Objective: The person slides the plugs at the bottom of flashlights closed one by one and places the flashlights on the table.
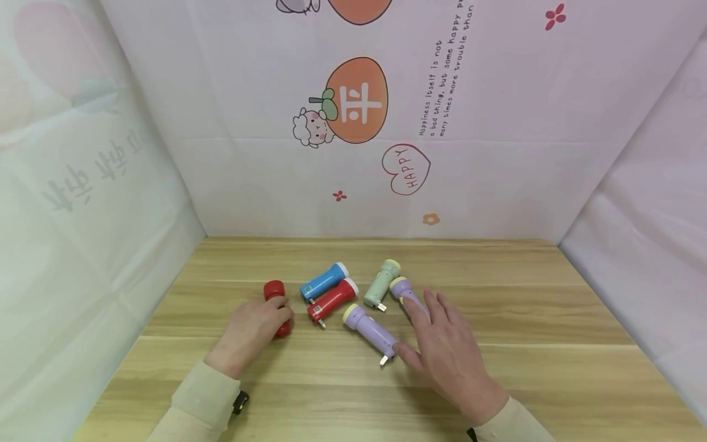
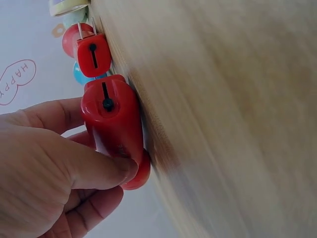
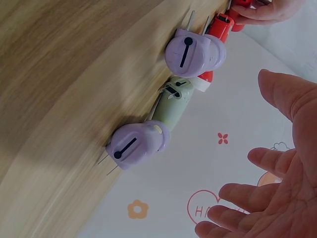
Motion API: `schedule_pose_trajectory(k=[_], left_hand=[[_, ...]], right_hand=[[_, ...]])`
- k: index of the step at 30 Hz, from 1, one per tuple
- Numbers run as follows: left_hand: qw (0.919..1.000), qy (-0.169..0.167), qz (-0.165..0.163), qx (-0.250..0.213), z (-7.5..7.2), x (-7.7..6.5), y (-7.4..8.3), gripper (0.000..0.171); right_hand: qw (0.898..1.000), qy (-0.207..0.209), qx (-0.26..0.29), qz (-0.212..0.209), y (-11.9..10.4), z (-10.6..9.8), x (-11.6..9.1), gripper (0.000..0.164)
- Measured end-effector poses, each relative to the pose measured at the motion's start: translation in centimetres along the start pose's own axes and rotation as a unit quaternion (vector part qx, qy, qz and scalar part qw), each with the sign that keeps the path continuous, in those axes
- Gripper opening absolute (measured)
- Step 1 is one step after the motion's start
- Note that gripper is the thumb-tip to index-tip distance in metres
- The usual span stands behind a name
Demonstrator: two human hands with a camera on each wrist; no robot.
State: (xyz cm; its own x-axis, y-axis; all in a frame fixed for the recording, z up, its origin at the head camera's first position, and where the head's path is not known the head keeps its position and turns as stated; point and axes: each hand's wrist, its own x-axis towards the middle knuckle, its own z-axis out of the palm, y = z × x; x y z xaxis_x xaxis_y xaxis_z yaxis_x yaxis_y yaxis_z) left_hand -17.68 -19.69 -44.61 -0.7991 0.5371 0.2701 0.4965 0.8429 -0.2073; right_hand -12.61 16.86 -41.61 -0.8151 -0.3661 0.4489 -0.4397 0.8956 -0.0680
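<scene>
My left hand (image 1: 251, 331) holds a dark red flashlight (image 1: 274, 290) at the left of the group, its thumb pressed on the body in the left wrist view. The slotted tail end of this flashlight (image 2: 111, 106) faces that camera. My right hand (image 1: 448, 353) is spread over the right side, fingers apart and palm without anything in it. Below its fingers lies a purple flashlight (image 1: 401, 288), partly hidden by them. A second purple flashlight (image 1: 371, 330), with metal plug prongs out, lies by the right thumb.
Between the hands are a blue flashlight (image 1: 323, 283), a brighter red flashlight (image 1: 332, 301) and a pale green flashlight (image 1: 381, 285), all on the wooden table (image 1: 309, 393). Printed white cloth (image 1: 265, 190) hangs behind the table and along both sides.
</scene>
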Motion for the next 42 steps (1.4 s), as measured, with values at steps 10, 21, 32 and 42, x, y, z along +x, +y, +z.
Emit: schedule_pose_trajectory(k=[10, 21, 32, 42], left_hand=[[0.9959, -0.066, -0.047, -0.04, -0.52, -0.02, -0.02, 0.032], [0.9841, -0.062, -0.119, -0.117, -0.61, 0.15, 0.47, 0.021], [0.9864, -0.06, -0.125, -0.088, -0.46, 0.22, 0.44, 0.015], [0.9882, -0.06, -0.122, -0.072, -0.23, 0.05, 0.27, 0.016]], right_hand=[[1.0, 0.006, 0.0, -0.004, -0.03, 0.02, -0.13, 0.08], [1.0, 0.005, -0.005, -0.003, -0.13, 0.08, -0.17, 0.08], [1.0, 0.004, 0.001, 0.0, -0.15, 0.13, -0.21, 0.08], [1.0, -0.005, 0.007, 0.008, -0.18, 0.08, -0.17, 0.079]])
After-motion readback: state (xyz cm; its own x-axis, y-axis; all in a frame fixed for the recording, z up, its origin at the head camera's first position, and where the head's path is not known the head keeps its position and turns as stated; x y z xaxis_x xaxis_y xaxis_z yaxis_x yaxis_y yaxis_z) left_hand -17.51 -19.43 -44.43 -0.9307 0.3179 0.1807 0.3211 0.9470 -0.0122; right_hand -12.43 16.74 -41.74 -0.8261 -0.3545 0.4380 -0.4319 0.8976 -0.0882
